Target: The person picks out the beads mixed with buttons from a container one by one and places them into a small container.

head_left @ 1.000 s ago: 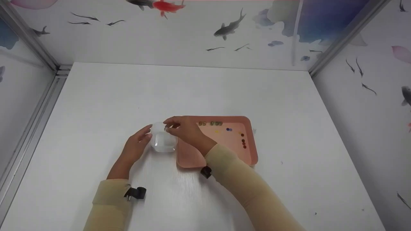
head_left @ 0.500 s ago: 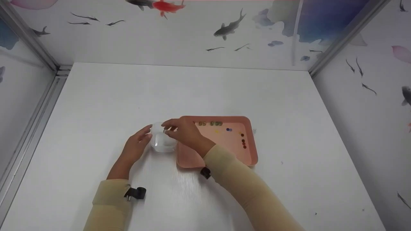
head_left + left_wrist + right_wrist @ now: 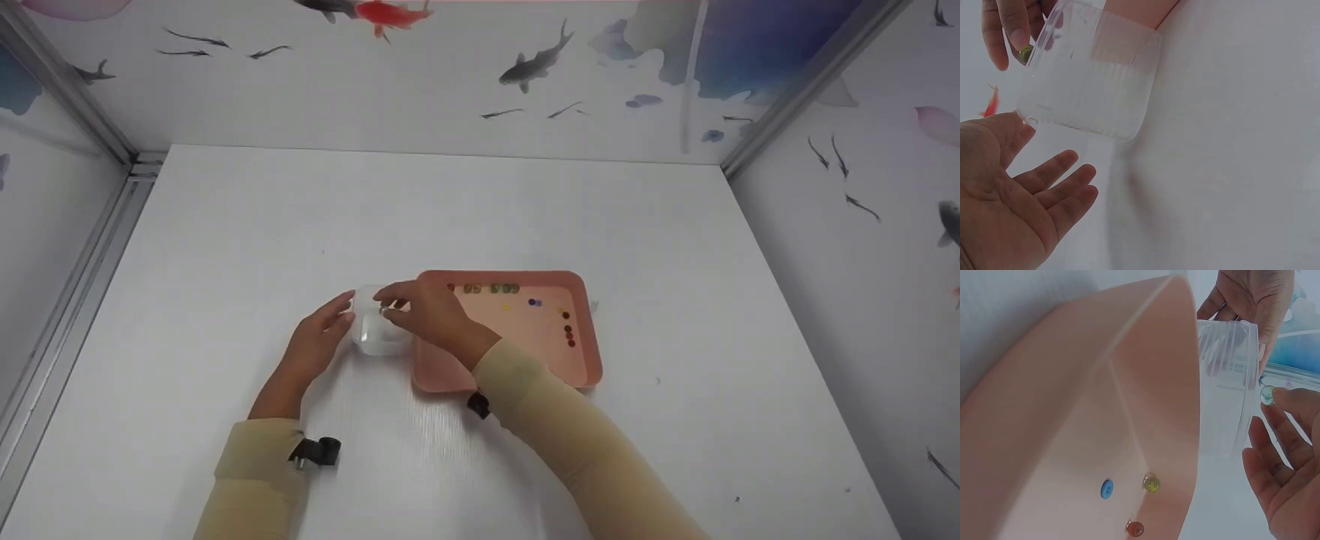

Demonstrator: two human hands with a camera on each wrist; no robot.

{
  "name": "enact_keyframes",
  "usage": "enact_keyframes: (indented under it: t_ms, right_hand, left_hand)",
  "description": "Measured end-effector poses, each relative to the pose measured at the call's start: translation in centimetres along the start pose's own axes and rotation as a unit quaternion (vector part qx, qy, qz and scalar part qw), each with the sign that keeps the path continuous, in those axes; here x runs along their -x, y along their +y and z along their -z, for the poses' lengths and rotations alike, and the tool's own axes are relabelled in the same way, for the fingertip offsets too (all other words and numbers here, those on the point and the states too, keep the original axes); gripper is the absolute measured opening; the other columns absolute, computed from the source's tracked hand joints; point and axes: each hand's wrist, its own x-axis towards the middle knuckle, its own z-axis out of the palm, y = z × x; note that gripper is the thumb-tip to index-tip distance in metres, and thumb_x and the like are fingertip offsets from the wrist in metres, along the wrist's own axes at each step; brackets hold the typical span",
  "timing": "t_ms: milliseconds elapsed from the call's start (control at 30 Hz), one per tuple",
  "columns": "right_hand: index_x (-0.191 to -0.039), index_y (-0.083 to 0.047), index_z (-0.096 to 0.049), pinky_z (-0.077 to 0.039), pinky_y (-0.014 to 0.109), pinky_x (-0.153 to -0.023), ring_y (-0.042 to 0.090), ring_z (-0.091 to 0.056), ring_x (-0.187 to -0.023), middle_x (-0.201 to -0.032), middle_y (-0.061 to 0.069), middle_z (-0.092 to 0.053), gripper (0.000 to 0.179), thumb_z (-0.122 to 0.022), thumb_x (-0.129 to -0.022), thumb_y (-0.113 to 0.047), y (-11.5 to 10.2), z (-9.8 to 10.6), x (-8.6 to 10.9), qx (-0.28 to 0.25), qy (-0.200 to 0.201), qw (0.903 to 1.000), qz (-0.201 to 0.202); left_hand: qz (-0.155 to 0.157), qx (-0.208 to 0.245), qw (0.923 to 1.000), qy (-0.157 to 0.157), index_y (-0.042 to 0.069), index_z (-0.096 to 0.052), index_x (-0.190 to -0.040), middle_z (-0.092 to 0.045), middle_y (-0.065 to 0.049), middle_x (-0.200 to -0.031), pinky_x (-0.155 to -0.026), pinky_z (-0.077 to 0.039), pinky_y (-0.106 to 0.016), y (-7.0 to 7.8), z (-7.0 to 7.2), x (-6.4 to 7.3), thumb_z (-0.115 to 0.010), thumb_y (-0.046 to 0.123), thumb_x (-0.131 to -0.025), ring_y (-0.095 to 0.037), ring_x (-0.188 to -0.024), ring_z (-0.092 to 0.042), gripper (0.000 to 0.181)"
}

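A clear plastic box [image 3: 381, 339] stands at the left side of a pink tray [image 3: 442, 375]. Beside the box's left rim, my left hand [image 3: 319, 343] touches it with loosely extended fingers; the lower fingers [image 3: 1075, 202] spread apart from the wall in the left wrist view. My right hand [image 3: 431, 315] is over the box's opening and pinches a greenish glass marble [image 3: 1267, 395] between thumb and fingertip. The right wrist view shows no marbles through the visible box wall. In the tray lie a blue button [image 3: 1107, 489], a yellowish marble [image 3: 1151, 483] and a red marble [image 3: 1135, 529].
Several greenish marbles [image 3: 505, 288] line the tray's far side. Dark red pieces [image 3: 568, 330] sit along its right side, with blue pieces [image 3: 533, 302] and a yellow piece [image 3: 506, 307] between. Fish-patterned panels [image 3: 420, 90] enclose the white table [image 3: 480, 210].
My right hand has shifted slightly left and down over the box, still pinching the marble, uncovering a red piece at the tray's far left. My left hand and the box stay put.
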Motion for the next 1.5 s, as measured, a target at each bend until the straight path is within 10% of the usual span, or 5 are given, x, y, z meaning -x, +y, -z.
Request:
enact_keyframes:
  t_ms: [867,1500]
  right_hand:
    - [-0.138,-0.021,-0.055,-0.039,0.033,-0.11,0.018,-0.041,-0.137,-0.147,0.0,-0.046,0.053,-0.073,-0.089,-0.029,0.7,0.1,0.4,0.09,0.038,0.9948,0.03]
    - [-0.154,-0.03,-0.026,-0.018,0.068,-0.112,0.028,-0.003,-0.149,-0.163,0.002,-0.011,0.093,-0.073,-0.079,-0.057,0.8,2.0,1.6,0.234,0.019,0.9719,-0.012]
  left_hand:
    - [-0.019,-0.016,0.9997,-0.002,0.021,-0.03,-0.153,-0.033,-0.014,-0.154,-0.111,-0.034,-0.055,-0.2,0.1,-0.1,-0.04,0.035,-0.105,-0.037,-0.141,-0.031,0.051]
    - [-0.009,-0.021,0.9997,0.007,0.024,-0.031,-0.153,-0.035,-0.011,-0.154,-0.113,-0.031,-0.054,-0.2,-0.2,-0.3,-0.041,0.036,-0.104,-0.035,-0.141,-0.031,0.051]
